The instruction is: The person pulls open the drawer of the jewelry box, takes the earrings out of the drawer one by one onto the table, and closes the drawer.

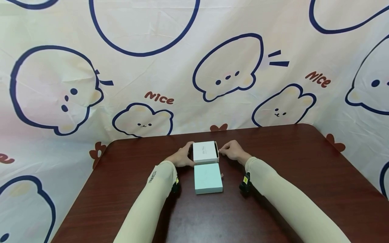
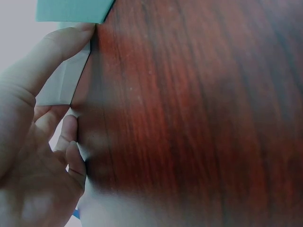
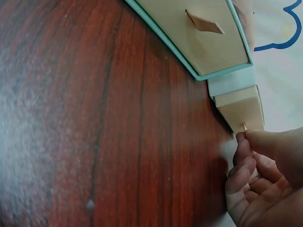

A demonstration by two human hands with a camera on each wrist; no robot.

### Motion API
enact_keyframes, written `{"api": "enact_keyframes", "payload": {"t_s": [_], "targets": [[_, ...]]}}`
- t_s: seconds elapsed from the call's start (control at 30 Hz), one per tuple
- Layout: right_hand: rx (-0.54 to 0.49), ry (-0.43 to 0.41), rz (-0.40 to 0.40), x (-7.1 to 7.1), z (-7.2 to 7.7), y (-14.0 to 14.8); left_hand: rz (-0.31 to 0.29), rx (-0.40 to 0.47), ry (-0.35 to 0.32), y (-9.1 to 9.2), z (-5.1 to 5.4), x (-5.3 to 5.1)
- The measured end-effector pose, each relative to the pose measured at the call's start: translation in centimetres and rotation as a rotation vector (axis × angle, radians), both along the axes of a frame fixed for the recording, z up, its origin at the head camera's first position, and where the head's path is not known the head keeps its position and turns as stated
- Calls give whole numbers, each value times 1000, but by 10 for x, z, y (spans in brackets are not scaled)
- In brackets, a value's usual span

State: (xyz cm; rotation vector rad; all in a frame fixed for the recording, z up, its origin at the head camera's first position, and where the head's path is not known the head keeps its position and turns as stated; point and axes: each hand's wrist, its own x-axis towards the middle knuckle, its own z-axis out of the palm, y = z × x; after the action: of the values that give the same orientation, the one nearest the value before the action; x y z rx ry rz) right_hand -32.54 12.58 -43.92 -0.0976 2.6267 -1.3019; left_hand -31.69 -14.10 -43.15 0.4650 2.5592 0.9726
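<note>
A white drawer box point(image 1: 204, 151) with small print on top lies on the table, its beige inner drawer point(image 3: 241, 111) out slightly at the right end. My left hand point(image 1: 181, 156) grips its left end, thumb point(image 2: 71, 42) on the near side and fingers toward the far side. At the drawer end, my right hand point(image 1: 233, 150) pinches a small pull tab point(image 3: 245, 126) between thumb and fingertip. Directly in front of the white box lies a mint-green drawer box point(image 1: 208, 179), with a brown ribbon tab point(image 3: 204, 22) sticking out of its right end.
Both boxes lie on a dark reddish-brown wooden table point(image 1: 127, 209). A pale printed cloth point(image 1: 182, 74) with blue-outlined cartoon bears hangs behind the table and along its sides.
</note>
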Motion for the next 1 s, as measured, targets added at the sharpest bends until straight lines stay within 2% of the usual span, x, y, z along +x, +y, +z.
{"api": "enact_keyframes", "payload": {"t_s": [1.0], "targets": [[25,6,-11,-2,4,4,-7,-4,5,0,0,-1]]}}
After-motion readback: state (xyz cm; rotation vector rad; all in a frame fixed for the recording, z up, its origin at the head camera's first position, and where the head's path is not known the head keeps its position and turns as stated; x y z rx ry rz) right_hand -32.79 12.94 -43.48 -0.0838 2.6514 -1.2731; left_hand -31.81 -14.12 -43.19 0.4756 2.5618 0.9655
